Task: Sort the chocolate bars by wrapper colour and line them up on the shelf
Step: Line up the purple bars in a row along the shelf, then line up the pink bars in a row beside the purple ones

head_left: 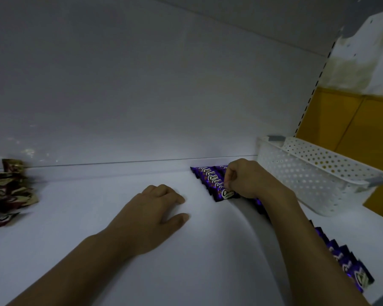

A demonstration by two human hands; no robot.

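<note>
A row of purple chocolate bars (210, 181) lies overlapped on the white shelf (97, 250), starting near the back wall. My right hand (245, 178) sits over this row, its fingers curled and pinching the purple bars at the row's near end. My forearm hides the row's middle. More purple bars (345, 263) continue the line at the lower right. A heap of gold-and-maroon bars (7, 193) lies at the far left. My left hand (155, 208) rests flat on the shelf between the two groups, holding nothing.
A white perforated plastic basket (318, 173) stands on the shelf at the right, just behind the purple row. The shelf's back panel (142, 96) rises behind everything. A yellow wall (352, 129) shows past the shelf's right upright.
</note>
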